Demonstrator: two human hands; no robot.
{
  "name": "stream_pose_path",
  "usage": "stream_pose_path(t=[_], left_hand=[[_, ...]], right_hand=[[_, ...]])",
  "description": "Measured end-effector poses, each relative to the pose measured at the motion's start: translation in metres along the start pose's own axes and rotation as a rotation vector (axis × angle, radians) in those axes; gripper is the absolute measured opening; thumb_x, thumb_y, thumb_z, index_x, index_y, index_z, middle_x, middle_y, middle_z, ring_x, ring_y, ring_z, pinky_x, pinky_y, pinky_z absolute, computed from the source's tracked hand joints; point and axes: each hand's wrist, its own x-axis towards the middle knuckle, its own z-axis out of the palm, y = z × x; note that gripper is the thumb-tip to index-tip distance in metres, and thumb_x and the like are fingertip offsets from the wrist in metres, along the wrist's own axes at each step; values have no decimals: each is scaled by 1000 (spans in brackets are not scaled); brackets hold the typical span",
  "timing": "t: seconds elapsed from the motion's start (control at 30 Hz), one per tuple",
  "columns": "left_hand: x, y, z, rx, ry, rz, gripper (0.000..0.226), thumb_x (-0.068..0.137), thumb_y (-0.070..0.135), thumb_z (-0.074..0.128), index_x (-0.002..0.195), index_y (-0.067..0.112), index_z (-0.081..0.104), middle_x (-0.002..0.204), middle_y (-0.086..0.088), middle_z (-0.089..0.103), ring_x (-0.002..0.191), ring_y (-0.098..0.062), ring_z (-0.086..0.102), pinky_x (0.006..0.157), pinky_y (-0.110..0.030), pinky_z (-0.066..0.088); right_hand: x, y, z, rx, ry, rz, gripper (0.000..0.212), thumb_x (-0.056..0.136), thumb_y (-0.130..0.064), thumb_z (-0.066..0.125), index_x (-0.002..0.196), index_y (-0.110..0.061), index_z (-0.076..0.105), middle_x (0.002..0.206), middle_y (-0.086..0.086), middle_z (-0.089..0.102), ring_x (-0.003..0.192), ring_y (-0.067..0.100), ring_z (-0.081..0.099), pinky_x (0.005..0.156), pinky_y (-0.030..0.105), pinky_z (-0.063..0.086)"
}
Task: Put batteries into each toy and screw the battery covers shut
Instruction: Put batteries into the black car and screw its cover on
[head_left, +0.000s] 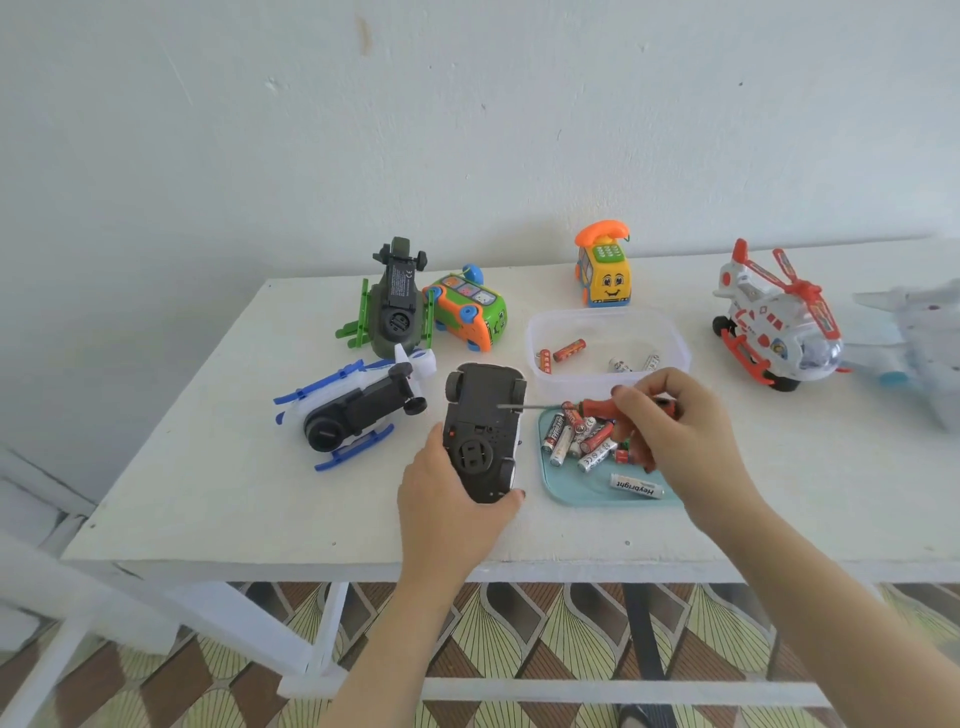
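My left hand (451, 496) grips a toy car (483, 426) that lies upside down on the white table (218, 467), black underside facing up. My right hand (670, 421) holds a screwdriver (597, 407) by its orange handle. The thin metal shaft points left, with its tip on the car's underside near the far wheels. A teal lid (582, 493) just right of the car carries several loose batteries (582, 439). Behind it stands a clear plastic box (605, 319) with a few more batteries inside.
Left of the car lie a blue-and-white helicopter (353, 410), a green helicopter (397, 306) and a green-orange bus toy (467, 312), all turned over or tipped. A yellow phone car (605, 273) stands at the back. A red-white helicopter (774, 317) and a pale plane (924, 343) sit right.
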Motion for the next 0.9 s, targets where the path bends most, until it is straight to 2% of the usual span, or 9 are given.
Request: stream_pose_path(t=[0.07, 0.2, 0.33, 0.43, 0.5, 0.53, 0.67, 0.8, 0.9], left_hand=[[-2, -1, 2, -30, 26, -4, 77, 61, 38, 85, 127, 26, 46, 112, 9, 56, 99, -13, 52, 89, -36, 54], [-2, -8, 1, -94, 59, -8, 83, 61, 22, 86, 131, 23, 42, 120, 6, 50, 103, -14, 47, 79, -20, 49], [-1, -9, 1, -46, 120, 15, 85, 63, 9, 81, 135, 13, 35, 136, -6, 32, 110, -12, 33, 90, -26, 41], [-1, -8, 1, -76, 126, 0, 84, 67, 10, 81, 137, 14, 35, 142, -7, 24, 111, -13, 33, 88, -20, 39], [-2, -7, 1, -135, 151, -4, 81, 68, 14, 84, 135, 16, 38, 135, -1, 27, 106, -4, 31, 81, -9, 37], [-3, -7, 2, -161, 173, 4, 79, 68, 15, 85, 133, 17, 40, 130, 3, 29, 103, 0, 31, 80, -8, 37], [-8, -10, 5, -202, 291, 45, 80, 61, 16, 89, 128, 19, 46, 119, 6, 42, 106, -6, 39, 90, -31, 49], [-11, -6, 3, -298, 344, 32, 93, 57, 13, 91, 135, 21, 39, 115, 7, 42, 108, -10, 44, 87, -28, 51], [-11, -6, 4, -269, 350, 83, 95, 60, 11, 89, 139, 15, 37, 118, 5, 41, 111, -13, 43, 89, -24, 47]], right_hand=[[0, 3, 2, 56, -22, 70, 13, 90, -10, 57, 79, -6, 52, 53, 1, 62, 44, 16, 44, 45, 26, 35], [-4, 4, 4, 153, -63, 173, 15, 91, -5, 49, 77, -11, 51, 56, 4, 58, 44, 18, 39, 47, 27, 31], [-11, 5, 7, 150, -114, 194, 16, 91, -2, 42, 77, -8, 47, 50, 0, 50, 39, 13, 33, 44, 24, 25], [-16, 11, 8, 151, -142, 177, 17, 91, 0, 43, 77, -8, 49, 52, 0, 45, 41, 12, 30, 44, 24, 23], [-18, 15, 8, 123, -158, 156, 16, 90, 1, 48, 79, -9, 54, 51, -4, 46, 43, 11, 31, 44, 24, 24], [-19, 16, 9, 97, -163, 140, 16, 89, 1, 51, 80, -10, 56, 50, -5, 48, 43, 10, 33, 44, 24, 26], [-26, 18, 12, -22, -203, 33, 11, 87, 0, 57, 84, -9, 60, 53, -11, 59, 43, -1, 44, 46, 12, 34], [-32, 21, 13, -154, -216, -95, 5, 89, -3, 55, 88, -7, 57, 49, -21, 56, 42, 1, 39, 44, 11, 30], [-37, 23, 13, -284, -210, -218, 13, 86, -8, 59, 81, -19, 55, 61, -16, 63, 50, 6, 43, 50, 18, 35]])
